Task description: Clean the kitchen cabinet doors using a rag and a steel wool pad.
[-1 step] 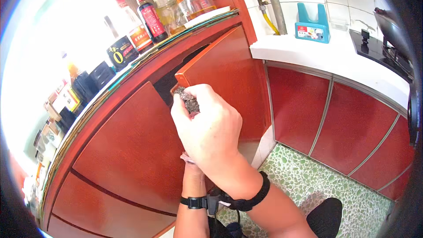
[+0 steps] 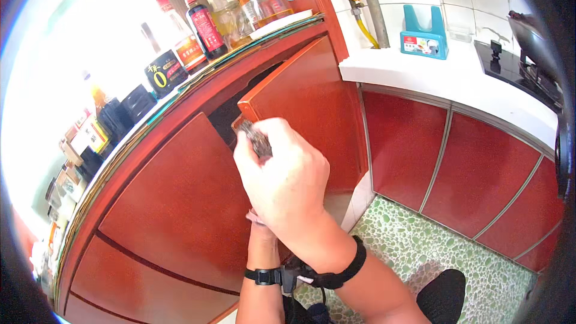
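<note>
Right hand [image 2: 287, 159] is clenching a blurred, rough-looking grey clump [image 2: 259, 143], hiding left hand beyond wrist [image 2: 263, 241]; left grip cannot be told.

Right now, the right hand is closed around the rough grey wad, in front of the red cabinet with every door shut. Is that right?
Not every door is shut: the head view shows one cabinet door standing ajar. The rest holds: the right hand is closed around the rough grey wad, in front of the red cabinet.

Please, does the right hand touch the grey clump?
Touching: the head view shows the right hand curled around the grey clump, without any gap.
</note>
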`<action>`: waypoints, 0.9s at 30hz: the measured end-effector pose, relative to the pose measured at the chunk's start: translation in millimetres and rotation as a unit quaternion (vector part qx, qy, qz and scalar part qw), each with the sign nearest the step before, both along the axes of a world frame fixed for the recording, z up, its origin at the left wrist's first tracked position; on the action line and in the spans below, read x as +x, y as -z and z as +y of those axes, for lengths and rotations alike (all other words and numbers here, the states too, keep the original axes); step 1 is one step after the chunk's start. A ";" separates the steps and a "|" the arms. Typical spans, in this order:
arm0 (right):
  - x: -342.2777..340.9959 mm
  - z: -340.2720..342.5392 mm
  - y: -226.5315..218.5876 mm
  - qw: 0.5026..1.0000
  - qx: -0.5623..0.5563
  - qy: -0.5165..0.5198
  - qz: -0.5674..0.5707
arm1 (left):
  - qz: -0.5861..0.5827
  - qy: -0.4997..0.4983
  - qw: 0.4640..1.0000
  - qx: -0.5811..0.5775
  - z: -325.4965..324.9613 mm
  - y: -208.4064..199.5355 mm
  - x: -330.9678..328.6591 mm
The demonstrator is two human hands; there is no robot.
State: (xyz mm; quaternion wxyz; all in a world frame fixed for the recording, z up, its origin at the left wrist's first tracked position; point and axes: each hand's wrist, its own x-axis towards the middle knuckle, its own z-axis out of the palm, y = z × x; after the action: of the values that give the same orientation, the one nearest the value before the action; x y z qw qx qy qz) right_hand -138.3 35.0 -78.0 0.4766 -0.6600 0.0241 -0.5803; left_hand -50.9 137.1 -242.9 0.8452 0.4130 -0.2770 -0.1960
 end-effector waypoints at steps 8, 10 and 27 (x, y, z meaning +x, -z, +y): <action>-15.5 10.4 180.4 0.993 -0.010 0.076 0.085 | -0.023 -0.033 0.999 0.016 -2.9 -20.6 -7.9; -28.5 14.2 239.2 0.984 0.006 0.029 0.174 | -0.040 -0.036 0.998 0.027 4.5 -17.5 -3.3; -98.8 -94.0 368.9 0.869 0.168 -0.063 0.461 | -0.120 -0.181 0.971 0.101 -18.8 -42.5 -27.1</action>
State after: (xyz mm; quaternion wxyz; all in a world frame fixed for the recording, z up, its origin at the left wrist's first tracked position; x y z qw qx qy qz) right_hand -237.1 -59.0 -446.9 0.5503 -0.7626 0.2969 -0.1656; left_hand -78.0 118.3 -200.4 0.7815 0.5596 -0.2755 -0.0156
